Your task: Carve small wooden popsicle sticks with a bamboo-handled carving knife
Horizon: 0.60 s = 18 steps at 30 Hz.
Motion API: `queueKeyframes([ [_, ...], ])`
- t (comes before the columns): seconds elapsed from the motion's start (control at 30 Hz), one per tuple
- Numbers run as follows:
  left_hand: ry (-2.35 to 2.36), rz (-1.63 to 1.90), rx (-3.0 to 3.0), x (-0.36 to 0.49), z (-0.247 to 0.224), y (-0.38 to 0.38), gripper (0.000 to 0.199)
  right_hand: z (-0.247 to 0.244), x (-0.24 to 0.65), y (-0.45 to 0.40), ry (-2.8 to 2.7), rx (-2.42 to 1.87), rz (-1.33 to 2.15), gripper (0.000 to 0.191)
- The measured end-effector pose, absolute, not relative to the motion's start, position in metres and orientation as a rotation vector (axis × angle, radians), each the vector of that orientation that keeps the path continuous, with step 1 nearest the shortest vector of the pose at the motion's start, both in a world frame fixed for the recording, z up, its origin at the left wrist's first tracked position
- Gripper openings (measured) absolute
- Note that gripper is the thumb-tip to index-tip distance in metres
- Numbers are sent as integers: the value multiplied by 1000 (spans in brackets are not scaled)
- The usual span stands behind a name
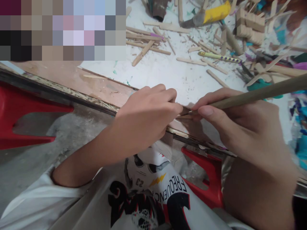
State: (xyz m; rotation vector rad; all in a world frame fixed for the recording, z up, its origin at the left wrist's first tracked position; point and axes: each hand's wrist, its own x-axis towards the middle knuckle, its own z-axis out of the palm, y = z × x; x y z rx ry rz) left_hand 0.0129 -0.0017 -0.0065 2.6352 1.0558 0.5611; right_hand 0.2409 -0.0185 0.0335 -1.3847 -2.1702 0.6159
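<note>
My right hand (240,121) is closed in a pen-like grip on a long, round-handled tool (261,92). The handle slants up to the right, and its working end is mostly hidden between my hands. My left hand (148,115) is a closed fist over the table edge, its fingertips close to the tool's tip. Between the two hands a short stretch of a thin wooden stick (184,117) shows; the left fingers cover the rest. Something dark lies beside it at the left fingertips, too small to make out.
White sheeting (163,72) covers the tabletop, strewn with loose wooden craft sticks (192,61). Farther back lie a yellow-handled tool (217,12), a patterned yellow-green stick (219,57) and a stack of wooden pieces (250,27). Red plastic stools (14,115) stand below the table edge.
</note>
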Motion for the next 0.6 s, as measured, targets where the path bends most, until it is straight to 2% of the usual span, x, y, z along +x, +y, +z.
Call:
queueKeyframes([
  [0.6,1088,469,2624,15,-3,0,28,31,225,-20,-2173,-1362,576,22],
])
